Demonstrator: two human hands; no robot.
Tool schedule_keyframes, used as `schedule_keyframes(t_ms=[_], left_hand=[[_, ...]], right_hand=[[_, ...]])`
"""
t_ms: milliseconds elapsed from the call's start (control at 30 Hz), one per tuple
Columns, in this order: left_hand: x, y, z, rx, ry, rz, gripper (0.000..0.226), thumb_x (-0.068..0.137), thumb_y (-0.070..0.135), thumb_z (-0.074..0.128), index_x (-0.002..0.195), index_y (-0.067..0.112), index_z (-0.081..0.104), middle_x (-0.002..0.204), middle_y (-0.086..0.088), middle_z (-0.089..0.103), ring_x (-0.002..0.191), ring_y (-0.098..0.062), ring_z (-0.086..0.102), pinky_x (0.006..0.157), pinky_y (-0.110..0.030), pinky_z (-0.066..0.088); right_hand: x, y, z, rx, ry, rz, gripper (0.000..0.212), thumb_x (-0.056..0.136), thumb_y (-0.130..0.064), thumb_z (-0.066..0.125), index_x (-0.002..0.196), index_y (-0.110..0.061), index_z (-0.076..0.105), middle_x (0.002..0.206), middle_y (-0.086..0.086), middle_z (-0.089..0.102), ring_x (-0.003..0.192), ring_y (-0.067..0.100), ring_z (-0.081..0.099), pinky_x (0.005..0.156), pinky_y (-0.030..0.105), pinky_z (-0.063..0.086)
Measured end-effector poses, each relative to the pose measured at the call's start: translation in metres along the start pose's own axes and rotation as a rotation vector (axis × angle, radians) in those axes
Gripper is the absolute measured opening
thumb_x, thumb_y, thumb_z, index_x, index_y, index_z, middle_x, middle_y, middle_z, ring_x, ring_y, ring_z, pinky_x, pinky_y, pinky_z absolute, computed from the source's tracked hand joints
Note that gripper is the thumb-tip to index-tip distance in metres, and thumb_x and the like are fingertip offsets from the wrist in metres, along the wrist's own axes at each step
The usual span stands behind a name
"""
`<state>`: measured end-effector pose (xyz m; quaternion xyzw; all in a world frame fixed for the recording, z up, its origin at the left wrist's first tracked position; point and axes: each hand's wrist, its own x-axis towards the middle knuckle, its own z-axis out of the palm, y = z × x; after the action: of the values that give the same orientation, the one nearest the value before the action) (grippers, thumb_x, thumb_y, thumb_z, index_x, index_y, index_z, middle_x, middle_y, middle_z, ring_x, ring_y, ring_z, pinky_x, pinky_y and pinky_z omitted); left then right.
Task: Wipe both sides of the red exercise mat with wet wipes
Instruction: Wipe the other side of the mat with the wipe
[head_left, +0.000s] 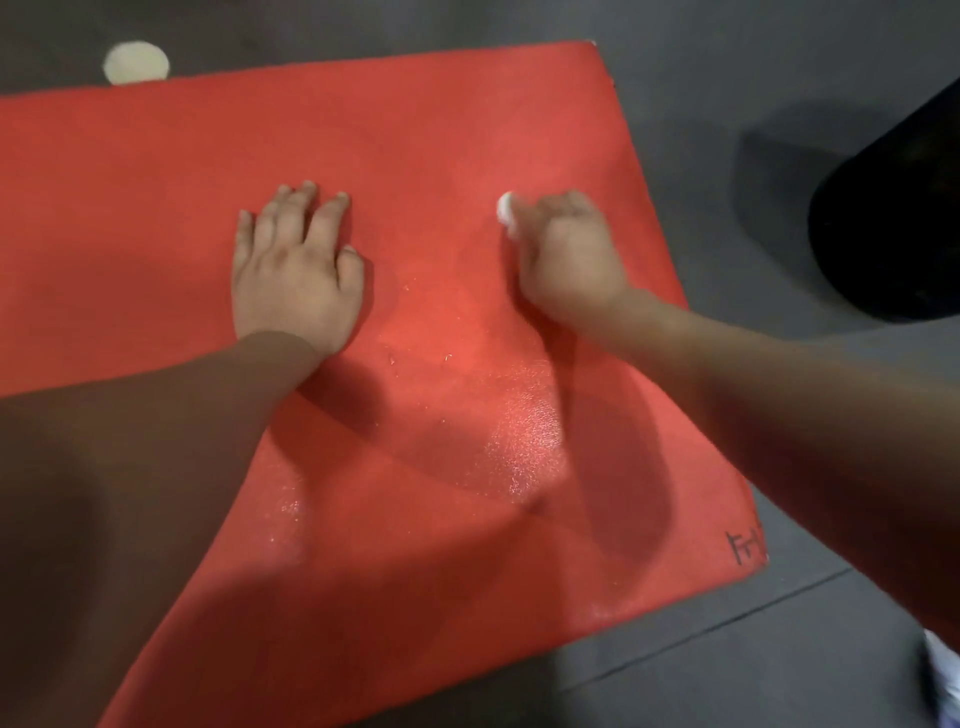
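The red exercise mat (415, 156) lies flat on the dark grey floor (779, 104), and the person has both hands on it. The left hand (296, 270) is pressed palm down with fingers straight and slightly spread. The right hand (569, 254) has its fingers curled around a small white wet wipe (506, 213), pushing it against the mat. Shiny damp patches show nearer the camera, plus 1 pale round thing (136, 62) just past the far edge.

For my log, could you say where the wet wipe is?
Head view: the wet wipe is gripped in the right hand, on the red mat.
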<state>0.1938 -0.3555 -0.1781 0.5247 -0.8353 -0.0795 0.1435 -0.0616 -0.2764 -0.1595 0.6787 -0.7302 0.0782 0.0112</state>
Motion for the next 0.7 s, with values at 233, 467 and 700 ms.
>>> schedule_keyframes(t_ms=[233,467,700], left_hand=[[-0.001,0.0,0.001,-0.008,0.007,0.002,0.056,0.096,0.034,0.041,0.15,0.021,0.047,0.158,-0.011,0.041,0.15,-0.031,0.03,0.125,-0.052,0.014],[-0.002,0.001,-0.001,-0.003,0.008,0.001,0.056,0.096,0.033,0.041,0.15,0.019,0.047,0.158,-0.012,0.041,0.15,-0.032,0.03,0.125,-0.052,0.014],[-0.003,-0.001,0.0,-0.002,0.018,0.012,0.056,0.094,0.032,0.043,0.147,0.015,0.049,0.155,-0.013,0.044,0.148,-0.034,0.032,0.124,-0.055,0.015]], right_hand=[[-0.015,-0.004,0.0,0.021,-0.025,-0.416,0.043,0.097,-0.025,0.04,0.13,-0.012,0.064,0.091,0.012,0.068,0.08,0.034,0.06,0.076,0.04,0.049],[0.017,0.04,-0.007,-0.069,0.02,0.348,0.051,0.088,-0.025,0.025,0.119,-0.02,0.065,0.097,0.018,0.066,0.093,0.039,0.058,0.081,0.042,0.04],[0.013,-0.04,0.008,0.115,-0.06,-0.322,0.054,0.092,-0.031,0.029,0.129,-0.016,0.066,0.093,0.011,0.069,0.083,0.034,0.059,0.079,0.041,0.046]])
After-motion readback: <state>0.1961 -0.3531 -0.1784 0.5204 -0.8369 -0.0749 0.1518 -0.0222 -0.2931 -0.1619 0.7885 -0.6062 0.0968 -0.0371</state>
